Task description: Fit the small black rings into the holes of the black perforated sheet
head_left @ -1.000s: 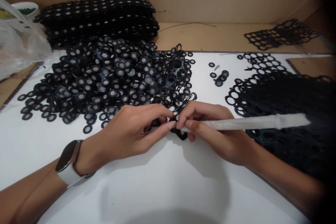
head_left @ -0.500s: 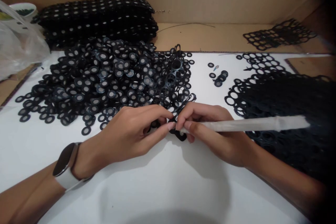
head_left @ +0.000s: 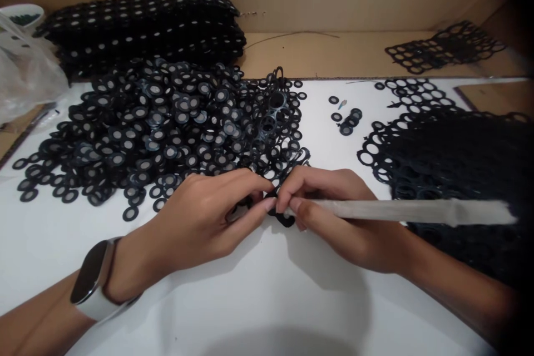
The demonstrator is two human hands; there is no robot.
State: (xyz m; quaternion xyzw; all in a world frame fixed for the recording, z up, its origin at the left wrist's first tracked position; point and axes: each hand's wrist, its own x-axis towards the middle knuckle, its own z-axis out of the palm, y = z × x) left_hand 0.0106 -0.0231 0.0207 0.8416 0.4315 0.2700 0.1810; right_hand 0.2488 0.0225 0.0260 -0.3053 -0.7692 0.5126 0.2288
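Note:
My left hand [head_left: 208,219], with a wristband on its wrist, is closed, thumb and forefinger pinching a black ring mesh piece [head_left: 286,220]. My right hand [head_left: 354,242] grips a long, pale, wrapped stick [head_left: 400,211] in a pen-like hold. The stick's near tip reaches the black piece between both hands, though the fingers hide the exact contact. Part of the mesh lies beyond the fingertips, beside a big heap of black rings with grey centres [head_left: 158,133].
A dark stack of open ring mesh [head_left: 459,156] lies on the right. Several loose discs [head_left: 346,129] rest mid-table. Behind the heap stands a black bundle with pale dots [head_left: 142,28]. A plastic bag [head_left: 29,75] and a white cup [head_left: 25,11] are at far left.
The stick's far end has swung slightly down and to the right. Both hands keep their hold, and the view has shifted a little.

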